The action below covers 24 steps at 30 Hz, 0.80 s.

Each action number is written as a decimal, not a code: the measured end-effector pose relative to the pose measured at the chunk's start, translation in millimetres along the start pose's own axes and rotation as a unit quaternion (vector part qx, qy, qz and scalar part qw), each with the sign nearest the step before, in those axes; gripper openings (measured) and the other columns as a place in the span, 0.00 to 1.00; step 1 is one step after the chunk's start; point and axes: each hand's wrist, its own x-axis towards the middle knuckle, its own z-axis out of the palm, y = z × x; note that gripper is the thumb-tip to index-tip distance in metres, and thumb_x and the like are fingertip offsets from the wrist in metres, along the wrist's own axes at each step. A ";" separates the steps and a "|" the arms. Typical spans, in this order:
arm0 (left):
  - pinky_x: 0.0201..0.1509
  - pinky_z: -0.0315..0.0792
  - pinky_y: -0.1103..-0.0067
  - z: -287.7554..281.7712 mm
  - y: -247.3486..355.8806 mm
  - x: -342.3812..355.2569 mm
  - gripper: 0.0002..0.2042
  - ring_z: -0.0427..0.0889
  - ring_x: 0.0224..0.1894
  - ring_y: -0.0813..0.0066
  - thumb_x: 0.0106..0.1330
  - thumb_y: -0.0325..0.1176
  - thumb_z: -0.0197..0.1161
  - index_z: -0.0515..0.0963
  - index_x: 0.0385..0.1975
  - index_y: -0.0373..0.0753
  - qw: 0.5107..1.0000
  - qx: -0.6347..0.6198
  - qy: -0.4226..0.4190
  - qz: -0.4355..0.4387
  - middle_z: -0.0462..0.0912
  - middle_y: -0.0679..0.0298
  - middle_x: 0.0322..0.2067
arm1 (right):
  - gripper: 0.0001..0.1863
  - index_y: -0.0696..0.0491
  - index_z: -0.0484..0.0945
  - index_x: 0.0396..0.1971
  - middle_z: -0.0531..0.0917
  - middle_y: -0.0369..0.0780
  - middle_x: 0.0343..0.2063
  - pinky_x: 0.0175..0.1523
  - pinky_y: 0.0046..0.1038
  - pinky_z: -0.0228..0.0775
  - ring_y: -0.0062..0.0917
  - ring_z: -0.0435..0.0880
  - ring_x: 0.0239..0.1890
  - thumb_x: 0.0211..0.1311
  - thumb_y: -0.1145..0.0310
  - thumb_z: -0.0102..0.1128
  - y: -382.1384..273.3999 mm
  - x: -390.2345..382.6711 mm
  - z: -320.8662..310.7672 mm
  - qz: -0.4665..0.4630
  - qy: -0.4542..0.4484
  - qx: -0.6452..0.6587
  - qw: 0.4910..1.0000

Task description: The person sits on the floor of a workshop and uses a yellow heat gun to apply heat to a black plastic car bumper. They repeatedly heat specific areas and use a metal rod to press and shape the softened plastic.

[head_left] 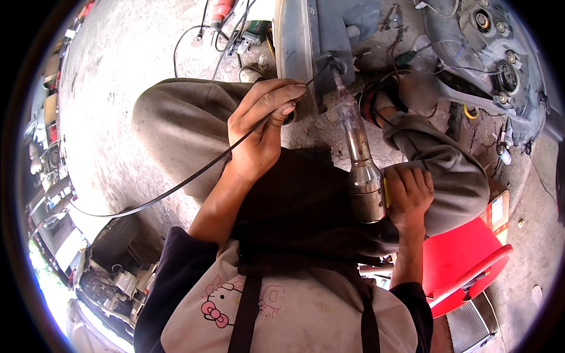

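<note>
While the person sat low over a concrete floor (pixel 123 53), the scene read as follows.

Left hand: the left hand (pixel 259 126) was raised between the knees, its fingers (pixel 276 94) pinched shut on a thin black rod (pixel 194 175), near the rod's upper end.
Black rod: it ran in a long curve from the fingertips down to the person's left, and its tip reached a grey plastic panel (pixel 297 41).
Right hand: the right hand (pixel 409 194) was wrapped tight round the lower body of a heat gun (pixel 360 165), fingers closed about a yellow part of its grip.
Heat gun: its metal barrel pointed up and away, the narrow nozzle meeting the edge of the grey panel just beside the rod's tip.
Grey panel: it stood on the floor just beyond the knees; how it was propped cannot be told.
Seat: a red plastic stool (pixel 465 265) showed under the person's right leg.
Surroundings: power tools with cables (pixel 235 29) lay on the floor beyond the panel, and a dismantled car body part (pixel 500 65) stood to the right.
</note>
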 end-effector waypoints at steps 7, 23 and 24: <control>0.48 0.79 0.76 -1.4 0.9 0.6 0.09 0.85 0.44 0.64 0.68 0.19 0.63 0.83 0.45 0.31 1.000 0.013 -0.004 0.009 0.85 0.54 0.44 | 0.13 0.53 0.79 0.38 0.82 0.37 0.33 0.40 0.33 0.67 0.31 0.79 0.33 0.51 0.66 0.59 -0.3 1.7 -0.5 0.003 -0.005 0.001 1.000; 0.49 0.79 0.75 -1.5 1.2 1.2 0.09 0.85 0.44 0.63 0.67 0.19 0.63 0.84 0.45 0.32 1.000 0.021 -0.009 0.009 0.85 0.54 0.44 | 0.13 0.53 0.80 0.37 0.82 0.37 0.33 0.41 0.33 0.68 0.31 0.80 0.34 0.52 0.66 0.60 1.4 0.3 1.8 0.001 0.000 0.006 1.000; 0.49 0.79 0.75 -1.5 1.2 1.3 0.09 0.85 0.44 0.63 0.67 0.19 0.63 0.84 0.45 0.32 1.000 0.022 -0.010 0.010 0.85 0.54 0.44 | 0.13 0.53 0.80 0.37 0.82 0.38 0.33 0.41 0.33 0.68 0.31 0.80 0.34 0.52 0.66 0.60 1.5 0.3 1.4 0.001 -0.001 0.006 1.000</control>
